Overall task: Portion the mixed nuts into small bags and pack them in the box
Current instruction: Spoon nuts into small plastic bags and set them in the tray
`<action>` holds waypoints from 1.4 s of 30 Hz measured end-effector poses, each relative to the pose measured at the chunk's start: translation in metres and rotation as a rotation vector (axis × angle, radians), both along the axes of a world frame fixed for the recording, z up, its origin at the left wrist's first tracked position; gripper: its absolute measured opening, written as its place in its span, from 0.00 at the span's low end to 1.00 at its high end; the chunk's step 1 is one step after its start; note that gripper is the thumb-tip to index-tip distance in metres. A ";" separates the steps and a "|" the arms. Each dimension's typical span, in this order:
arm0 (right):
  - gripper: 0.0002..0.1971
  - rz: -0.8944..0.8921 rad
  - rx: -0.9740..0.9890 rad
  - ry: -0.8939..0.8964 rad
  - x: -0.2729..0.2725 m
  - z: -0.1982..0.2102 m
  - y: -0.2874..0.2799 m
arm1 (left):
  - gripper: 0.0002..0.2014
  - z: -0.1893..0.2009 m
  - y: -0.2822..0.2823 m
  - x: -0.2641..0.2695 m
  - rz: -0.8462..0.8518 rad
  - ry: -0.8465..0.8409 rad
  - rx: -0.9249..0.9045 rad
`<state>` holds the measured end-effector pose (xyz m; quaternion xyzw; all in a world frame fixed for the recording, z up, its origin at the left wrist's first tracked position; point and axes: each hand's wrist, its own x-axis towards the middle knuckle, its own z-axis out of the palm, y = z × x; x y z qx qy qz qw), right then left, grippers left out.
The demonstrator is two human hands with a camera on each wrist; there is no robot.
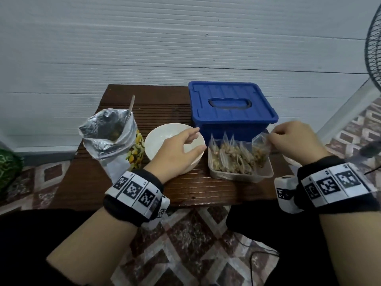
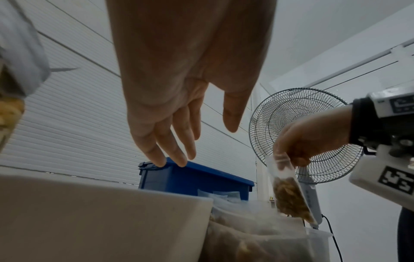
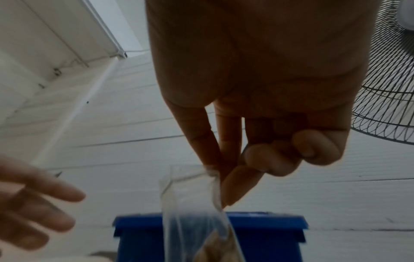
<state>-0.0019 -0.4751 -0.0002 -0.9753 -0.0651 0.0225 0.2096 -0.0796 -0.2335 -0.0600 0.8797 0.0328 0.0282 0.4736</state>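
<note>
My right hand (image 1: 292,141) pinches the top corner of a small bag (image 1: 260,150) of mixed nuts between thumb and fingertips, the other fingers curled in, and the bag hangs at the right end of the clear tray (image 1: 266,175), its bottom down among the filled bags (image 1: 231,155) standing there. My left hand (image 1: 175,153) holds nothing — fingers loose and spread over the white bowl (image 1: 156,139). The blue box (image 1: 233,108) sits just behind the tray with its lid on, so I judge packing proper has not begun. The bag looks light, its film thin, limp and probably slick; the nuts sag to the bottom and the empty top crumples under my grip, as the right wrist view shows. I would take each one by the top strip above the nuts, where there is slack film to pinch — squeezing lower might crush the contents or strain the closure, whose state I cannot make out. The foil pouch (image 1: 109,139) with a spoon (image 1: 131,104) in it stands to the left of the bowl.
</note>
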 end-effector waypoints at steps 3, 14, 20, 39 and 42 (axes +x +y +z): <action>0.11 0.005 -0.081 0.127 0.006 -0.016 -0.001 | 0.27 -0.002 0.002 0.000 0.016 0.016 -0.005; 0.14 0.004 -0.171 0.263 0.004 -0.034 0.011 | 0.26 -0.003 0.010 0.000 0.070 0.055 0.022; 0.13 -0.017 -0.218 0.256 0.005 -0.034 0.017 | 0.26 -0.007 0.014 0.001 0.097 0.095 0.102; 0.15 0.000 0.072 -0.058 -0.001 -0.032 0.042 | 0.32 -0.029 0.028 0.029 0.052 0.422 0.706; 0.14 0.027 0.086 -0.041 -0.002 -0.036 0.046 | 0.30 -0.034 0.032 0.035 0.069 0.421 0.676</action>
